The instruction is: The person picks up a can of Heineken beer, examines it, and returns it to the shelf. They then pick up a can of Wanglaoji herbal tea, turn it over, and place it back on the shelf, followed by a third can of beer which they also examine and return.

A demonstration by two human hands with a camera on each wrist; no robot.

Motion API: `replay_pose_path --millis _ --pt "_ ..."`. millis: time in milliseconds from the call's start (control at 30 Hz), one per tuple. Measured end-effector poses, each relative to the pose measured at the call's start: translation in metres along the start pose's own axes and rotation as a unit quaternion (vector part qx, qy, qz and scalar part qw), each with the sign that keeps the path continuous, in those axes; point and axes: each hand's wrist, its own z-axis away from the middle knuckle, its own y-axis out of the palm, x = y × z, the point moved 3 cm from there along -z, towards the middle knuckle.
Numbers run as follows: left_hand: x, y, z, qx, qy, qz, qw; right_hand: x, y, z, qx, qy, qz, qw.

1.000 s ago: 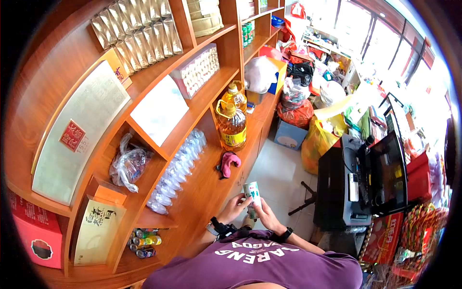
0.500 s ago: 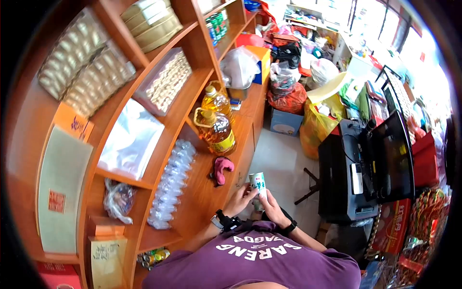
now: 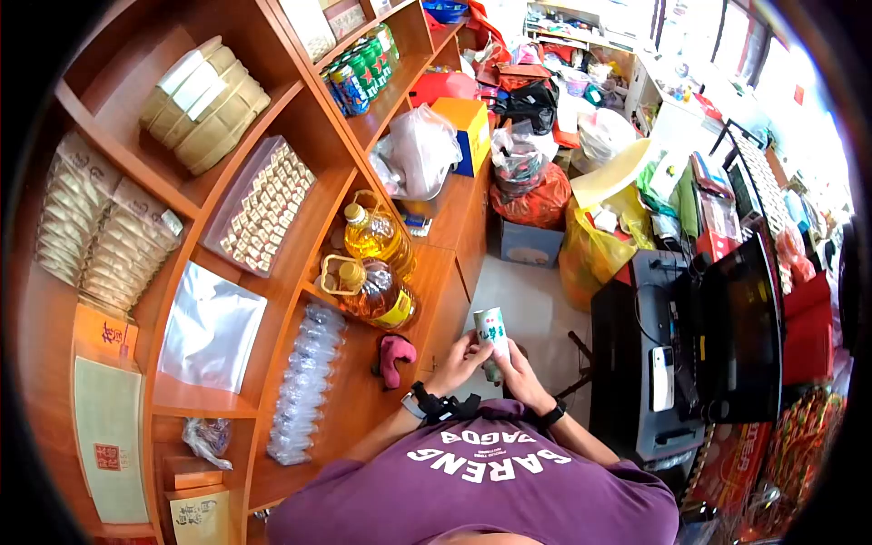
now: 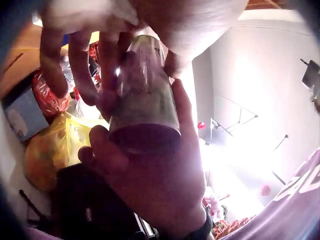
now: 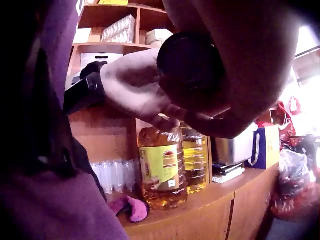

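Note:
In the head view a slim can (image 3: pixel 491 329) with white and green print stands tilted in front of the purple shirt, with both hands around it. My left hand (image 3: pixel 457 365) holds it from the left, thumb lying on its side. From the right my right hand (image 3: pixel 520 375) grips its lower part. The left wrist view shows the can (image 4: pixel 147 95) with its dark end towards the camera, the right hand (image 4: pixel 160 185) wrapped about that end and the left fingers (image 4: pixel 80 70) along its side. In the right wrist view the round end (image 5: pixel 185 60) is dark.
Wooden shelves (image 3: pixel 300 95) line the left, holding oil bottles (image 3: pixel 377 295), clear plastic bottles (image 3: pixel 304 386) and a pink neck-pillow-like thing (image 3: pixel 394 360). Ahead are a yellow bag (image 3: pixel 590 254) and a blue box (image 3: pixel 530 243). To the right stands a black cabinet with a monitor (image 3: pixel 740 336).
The head view has turned, so the shelves and oil bottles have slid left and down in it. The can stays in both hands and sits slightly higher in the view.

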Motion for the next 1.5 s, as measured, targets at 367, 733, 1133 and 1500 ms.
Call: replay_pose_path --millis 367,733,1133,1500 --pt "-0.021 0.030 -0.137 -0.010 -0.008 -0.022 1.000 0.032 -0.107 -0.086 0.016 0.009 -0.012 1.000" --pt "-0.015 0.033 -0.157 -0.142 -0.002 -0.049 0.989 0.018 -0.133 -0.121 0.066 0.033 0.019 0.997" --pt "-0.006 0.018 -0.197 -0.134 -0.026 -0.019 0.991 0.011 -0.147 -0.156 0.069 0.066 0.061 0.994" --pt "-0.040 -0.018 -0.335 -0.063 0.043 -0.047 0.996 0.054 -0.184 -0.275 -0.009 0.033 0.071 0.997"
